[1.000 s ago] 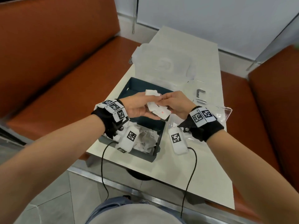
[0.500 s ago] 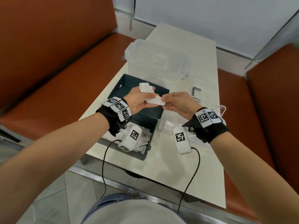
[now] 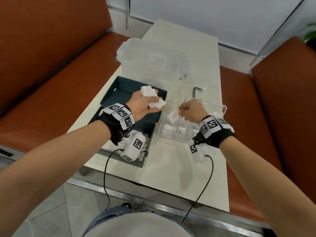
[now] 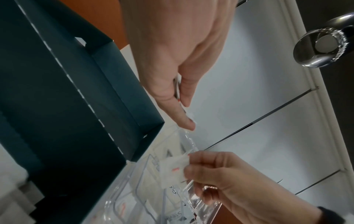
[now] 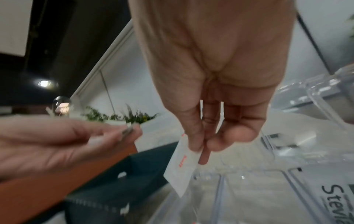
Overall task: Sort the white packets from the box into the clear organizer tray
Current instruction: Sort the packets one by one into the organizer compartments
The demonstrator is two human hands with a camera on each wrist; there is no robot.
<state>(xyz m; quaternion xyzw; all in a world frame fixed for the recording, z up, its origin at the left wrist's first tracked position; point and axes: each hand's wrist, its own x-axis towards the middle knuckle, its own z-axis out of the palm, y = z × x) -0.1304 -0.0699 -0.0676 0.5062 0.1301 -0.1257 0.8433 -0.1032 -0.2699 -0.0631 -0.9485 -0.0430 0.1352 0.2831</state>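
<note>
A dark teal box (image 3: 119, 90) lies open on the white table, with several white packets (image 3: 112, 147) in its near end. My left hand (image 3: 147, 104) hovers over the box and holds a bunch of white packets (image 3: 149, 92) between thumb and fingers. To the right stands the clear organizer tray (image 3: 220, 108), with a few packets (image 3: 168, 129) in its near compartments. My right hand (image 3: 183, 113) pinches one white packet with red print (image 3: 173, 116) (image 5: 181, 165) (image 4: 172, 168) above the tray's left compartment.
A clear plastic lid or container (image 3: 153, 60) lies at the table's far end behind the box. A small dark bent metal piece (image 3: 196, 91) lies beyond the tray. Orange bench seats (image 3: 51, 82) flank the table on both sides. Sensor cables hang from both wrists.
My hands, together over the box before, have parted. The right hand took one packet and carried it right over the tray; the left stays over the box with the bunch.
</note>
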